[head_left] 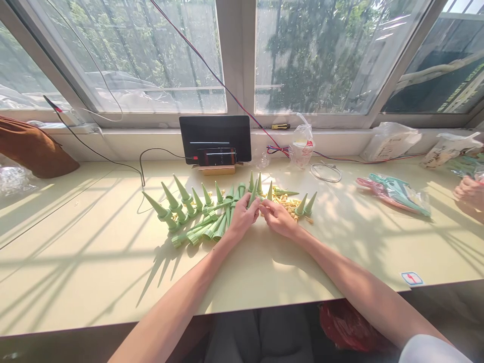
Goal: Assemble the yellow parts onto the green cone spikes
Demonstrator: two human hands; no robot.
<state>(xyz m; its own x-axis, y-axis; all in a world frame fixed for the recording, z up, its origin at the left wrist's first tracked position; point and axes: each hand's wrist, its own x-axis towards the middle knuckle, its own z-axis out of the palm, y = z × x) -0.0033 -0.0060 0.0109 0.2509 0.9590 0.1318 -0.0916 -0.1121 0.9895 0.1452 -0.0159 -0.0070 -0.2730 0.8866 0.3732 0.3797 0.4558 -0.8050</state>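
Many green plastic cone spikes stand and lie in a cluster on the pale yellow-green table. A small heap of little yellow pieces lies just right of them. My left hand is closed around the base of one green cone. My right hand meets it fingertip to fingertip, fingers pinched; what it pinches is too small to make out. Two more cones stand to the right of my hands.
A dark tablet and a phone lean at the window ledge. A plastic bag, a white cable coil and packets of pink and teal items lie to the right. Another person's hand shows at far right.
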